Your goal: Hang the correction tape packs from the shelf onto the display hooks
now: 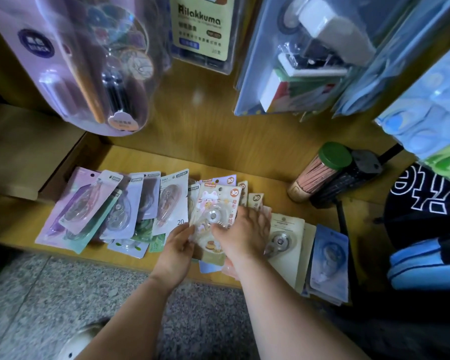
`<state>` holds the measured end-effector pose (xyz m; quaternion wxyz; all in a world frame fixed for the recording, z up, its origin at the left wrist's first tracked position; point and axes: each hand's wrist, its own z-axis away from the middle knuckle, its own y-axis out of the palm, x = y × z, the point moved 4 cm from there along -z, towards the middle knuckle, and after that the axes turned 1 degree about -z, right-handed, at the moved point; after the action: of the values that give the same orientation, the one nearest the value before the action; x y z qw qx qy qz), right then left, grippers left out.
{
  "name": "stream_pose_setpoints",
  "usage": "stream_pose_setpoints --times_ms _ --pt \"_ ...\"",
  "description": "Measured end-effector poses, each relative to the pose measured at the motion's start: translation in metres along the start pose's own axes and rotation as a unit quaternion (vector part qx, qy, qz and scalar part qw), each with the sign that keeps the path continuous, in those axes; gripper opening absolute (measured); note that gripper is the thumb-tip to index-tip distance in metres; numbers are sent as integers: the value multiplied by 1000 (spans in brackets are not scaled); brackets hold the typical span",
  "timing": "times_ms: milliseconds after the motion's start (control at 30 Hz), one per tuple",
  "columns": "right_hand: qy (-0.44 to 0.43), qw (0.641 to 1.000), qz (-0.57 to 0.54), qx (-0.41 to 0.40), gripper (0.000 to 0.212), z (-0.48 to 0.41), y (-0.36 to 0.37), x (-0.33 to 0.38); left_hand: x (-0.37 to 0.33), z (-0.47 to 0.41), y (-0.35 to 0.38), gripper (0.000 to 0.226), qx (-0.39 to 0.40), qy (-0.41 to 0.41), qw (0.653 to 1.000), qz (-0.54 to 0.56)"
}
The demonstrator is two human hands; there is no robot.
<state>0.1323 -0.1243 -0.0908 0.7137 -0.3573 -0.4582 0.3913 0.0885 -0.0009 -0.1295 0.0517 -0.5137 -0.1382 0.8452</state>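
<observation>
Low wooden shelf: my left hand and right hand both grip the cream cat-printed card pack, long axis pointing away.

Stationery shop: packaged goods hanging above wooden shelf.

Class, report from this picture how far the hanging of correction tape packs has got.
Done: no pack clearly on a hook yet. In hand: left hand and right hand hold a cat-print pack over the shelf. Left: the whole spread, purple pack to blue pack.
</observation>
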Motion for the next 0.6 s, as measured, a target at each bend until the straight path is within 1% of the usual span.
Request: stream_pose_setpoints --times_ms 67,133,167,200,267,333,400,467,533,600 --pt "-19 1000 -2 -4 66 3 -3 5 0 -1 1 38 4 0 1000 22" --pt "-40 999 -17 -6 62 4 -2 11 4 -2 0 39 8 2 1000 18" --pt "-50 998 -40 3 61 5 1 14 7 -3 -1 40 13 2 1000 8" --pt "-52 995 -86 22 61 6 5 18 8 -4 -2 40 14 0 1000 -1" --pt "-29 977 -197 72 63 8 11 22 9 -4 -2 42 19 -5 1000 -10" --pt "2 959 -268 87 66 5 13 21 10 -4 -2 43 20 -10 1000 -4" --pt "31 951 -298 78 68 1 14 16 8 -1 -2 46 26 -14 1000 4" --pt "70 944 -319 47 64 -4 18 8 4 2 -3 46 33 -18 999 25" --pt "96 924 -369 32 59 -6 21 2 3 2 -1 44 37 -26 997 64" --pt "92 901 -422 39 53 -6 20 0 3 2 -3 43 34 -39 994 94"
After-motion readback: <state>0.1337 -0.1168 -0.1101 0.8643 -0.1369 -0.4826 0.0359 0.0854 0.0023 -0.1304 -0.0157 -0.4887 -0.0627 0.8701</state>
